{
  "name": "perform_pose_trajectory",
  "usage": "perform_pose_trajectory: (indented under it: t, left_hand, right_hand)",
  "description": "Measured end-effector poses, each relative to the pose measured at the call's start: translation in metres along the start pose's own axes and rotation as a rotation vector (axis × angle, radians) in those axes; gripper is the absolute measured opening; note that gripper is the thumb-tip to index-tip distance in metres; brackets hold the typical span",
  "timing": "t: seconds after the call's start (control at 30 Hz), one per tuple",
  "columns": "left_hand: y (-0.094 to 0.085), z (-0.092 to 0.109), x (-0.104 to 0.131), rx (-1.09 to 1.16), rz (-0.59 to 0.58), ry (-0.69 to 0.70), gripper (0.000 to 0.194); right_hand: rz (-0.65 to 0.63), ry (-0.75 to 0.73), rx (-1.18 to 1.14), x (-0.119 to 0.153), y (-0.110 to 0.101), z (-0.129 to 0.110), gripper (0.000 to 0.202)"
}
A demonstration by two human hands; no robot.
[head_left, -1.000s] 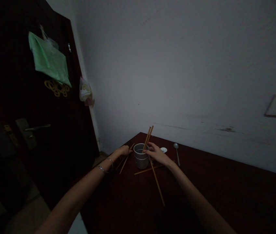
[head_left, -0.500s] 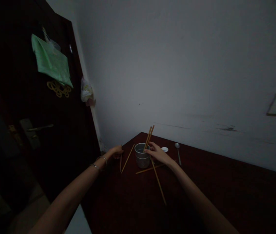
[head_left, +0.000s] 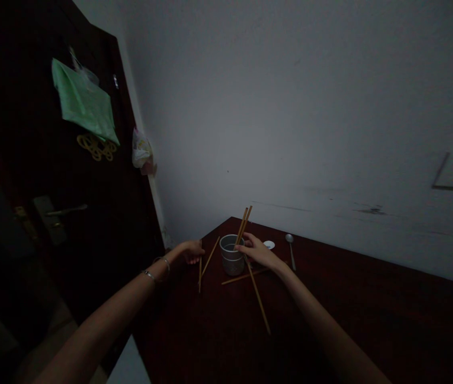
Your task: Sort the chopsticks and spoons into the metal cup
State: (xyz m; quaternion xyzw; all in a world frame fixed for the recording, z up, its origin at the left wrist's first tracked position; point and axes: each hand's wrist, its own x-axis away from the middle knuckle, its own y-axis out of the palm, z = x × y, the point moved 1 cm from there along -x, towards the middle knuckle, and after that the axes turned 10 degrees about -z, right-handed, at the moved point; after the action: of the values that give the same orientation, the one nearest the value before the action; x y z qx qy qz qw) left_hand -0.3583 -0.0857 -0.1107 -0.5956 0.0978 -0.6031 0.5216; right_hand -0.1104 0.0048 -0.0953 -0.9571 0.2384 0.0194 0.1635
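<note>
A grey metal cup stands upright near the table's far corner, several wooden chopsticks leaning out of it to the right. The thumb and fingers of my right hand are closed at the cup's right rim; whether they also touch the chopsticks, I cannot tell. Left of the cup, my left hand pinches the upper end of a chopstick, which points down toward me. Beside it lies a loose chopstick. Another long chopstick slants toward me below my right hand, and one chopstick lies across the cup's front.
A metal spoon and a white round piece lie right of my right hand on the dark red table. The wall rises behind. On the left is a dark door with a green cloth.
My left hand has turned slightly, and the chopstick in it now shows more fully, its lower end nearer me and crossing the loose one. My right hand stays at the cup.
</note>
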Motion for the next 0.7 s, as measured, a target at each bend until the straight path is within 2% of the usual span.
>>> perform_pose_trajectory:
  t: [0.13, 0.4, 0.53, 0.7]
  left_hand:
    - [0.005, -0.004, 0.013, -0.033, -0.128, -0.096, 0.038]
    - [0.019, -0.005, 0.042, -0.062, -0.233, -0.097, 0.037]
    - [0.023, -0.005, 0.046, -0.082, -0.259, -0.049, 0.039]
    - [0.027, -0.004, 0.050, -0.098, -0.294, 0.015, 0.040]
  right_hand:
    - [-0.004, -0.006, -0.001, -0.003, 0.000, 0.003, 0.059]
    - [-0.012, -0.021, -0.006, -0.003, 0.002, 0.002, 0.057]
    - [0.011, 0.043, 0.034, 0.002, -0.001, -0.004, 0.058]
    - [0.030, 0.155, -0.003, 0.012, -0.016, -0.015, 0.067]
